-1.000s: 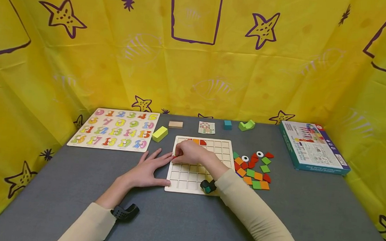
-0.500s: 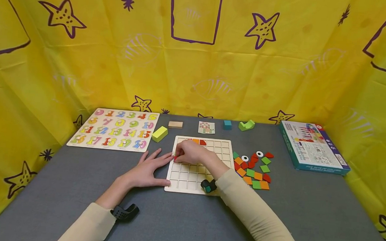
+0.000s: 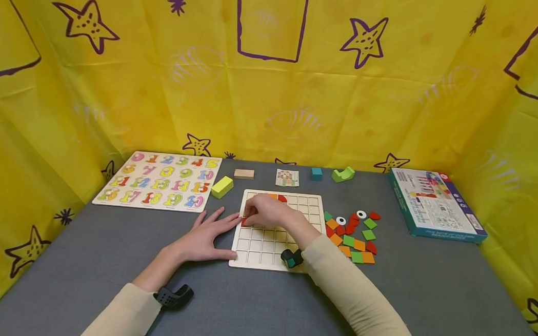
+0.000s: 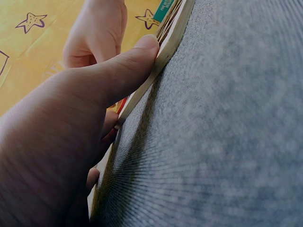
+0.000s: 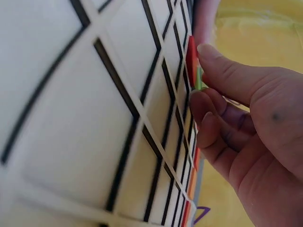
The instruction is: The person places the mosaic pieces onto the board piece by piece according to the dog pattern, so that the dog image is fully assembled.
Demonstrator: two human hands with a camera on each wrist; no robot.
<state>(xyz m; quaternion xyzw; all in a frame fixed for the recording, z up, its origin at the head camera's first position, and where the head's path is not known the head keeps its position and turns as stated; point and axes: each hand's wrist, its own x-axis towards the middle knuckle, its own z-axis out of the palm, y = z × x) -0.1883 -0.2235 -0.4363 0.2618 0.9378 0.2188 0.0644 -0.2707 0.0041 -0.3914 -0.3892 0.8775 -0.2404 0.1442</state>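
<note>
A pale wooden grid board (image 3: pixel 264 247) lies in the middle of the table. My left hand (image 3: pixel 206 238) is spread along its left side, with the thumb on the lower left corner and the index fingertip at the edge; the left wrist view shows the thumb (image 4: pixel 137 54) pressing the rim. Over the upper left cells, my right hand (image 3: pixel 268 211) pinches a red tile (image 5: pixel 191 61) at the board's left edge. A green sliver (image 5: pixel 199 78) shows beside the thumb; I cannot tell what it belongs to. Red and orange tiles sit in the top row, partly hidden by the hand.
Loose red, orange and green tiles (image 3: pixel 359 245) lie right of the board. Behind it are a small picture card (image 3: pixel 287 178), a blue cube (image 3: pixel 316 174), a green arch block (image 3: pixel 343 174) and a yellow-green block (image 3: pixel 222 187). A number puzzle (image 3: pixel 157 181) lies left, a box (image 3: pixel 438 204) right.
The right fingers have shifted very slightly at the left edge, and the red tile's corner shows there now, where it was mostly hidden. The left hand stays in place.
</note>
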